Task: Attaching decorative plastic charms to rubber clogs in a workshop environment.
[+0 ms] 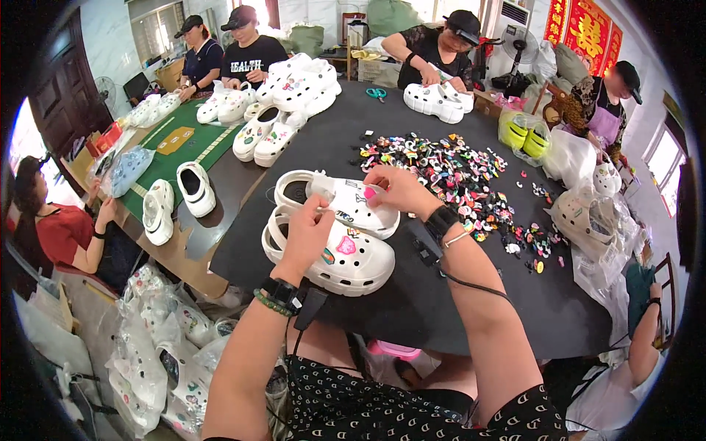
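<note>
The right hand (401, 192) is pinching a small pink charm against the upper of 2 chunky white foam clogs (346, 206), its long axis running left-right on the black table (412, 294), while the left hand (309, 231), fingers curled, is steadying its near edge.

Two clogs (334, 235) lie on the table (412, 309), the charm pile (448, 173) behind-right, perhaps touching neither.

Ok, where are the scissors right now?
The teal-handled scissors lie at the table's far edge, centre of the head view, between the piled white clogs and a co-worker's pair.
</note>
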A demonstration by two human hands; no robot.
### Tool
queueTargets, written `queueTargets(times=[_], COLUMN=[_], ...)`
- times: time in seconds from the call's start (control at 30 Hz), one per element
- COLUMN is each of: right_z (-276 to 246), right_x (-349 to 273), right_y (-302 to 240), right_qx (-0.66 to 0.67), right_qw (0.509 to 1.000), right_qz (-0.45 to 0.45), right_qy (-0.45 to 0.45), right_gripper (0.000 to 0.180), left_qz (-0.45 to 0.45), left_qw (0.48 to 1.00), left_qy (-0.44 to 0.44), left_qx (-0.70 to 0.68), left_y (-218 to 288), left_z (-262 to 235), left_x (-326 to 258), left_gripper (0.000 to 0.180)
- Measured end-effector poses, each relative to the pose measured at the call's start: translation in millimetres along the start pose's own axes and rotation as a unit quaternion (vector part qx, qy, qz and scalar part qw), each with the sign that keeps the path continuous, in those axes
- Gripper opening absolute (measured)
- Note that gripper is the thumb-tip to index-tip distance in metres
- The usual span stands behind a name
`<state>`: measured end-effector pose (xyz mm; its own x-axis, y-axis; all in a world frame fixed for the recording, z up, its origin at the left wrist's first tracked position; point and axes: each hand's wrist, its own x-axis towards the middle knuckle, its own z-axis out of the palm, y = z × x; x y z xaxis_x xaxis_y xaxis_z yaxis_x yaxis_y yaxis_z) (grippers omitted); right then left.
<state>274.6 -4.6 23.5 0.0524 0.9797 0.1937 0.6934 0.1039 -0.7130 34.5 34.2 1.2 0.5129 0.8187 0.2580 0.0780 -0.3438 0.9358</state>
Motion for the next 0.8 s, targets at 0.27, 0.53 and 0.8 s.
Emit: queueTargets(times=[0.27,0.53,0.8], right_z=[17,44,-2], right_x=[0,1,-23], right_y=[8,14,93], right_qx=[0.070,-0.003,0.100], right_qw=[0.994,0.972,0.946], right_qz=[0.012,0.015,0.193], right_qy=[0.085,0.235,0.239], right_gripper=[0.018,0.011,0.029], left_qz=[0.042,0.039,0.067], left_qw=[0.999,0.999,0.997], left_qy=[0.024,0.026,0.003], left_qx=[0.015,0.023,0.030], left_y=[-15,-20,-5], left_z=[0,-2,21], left_x=[7,8,4], left_gripper=[0.010,0.010,0.014])
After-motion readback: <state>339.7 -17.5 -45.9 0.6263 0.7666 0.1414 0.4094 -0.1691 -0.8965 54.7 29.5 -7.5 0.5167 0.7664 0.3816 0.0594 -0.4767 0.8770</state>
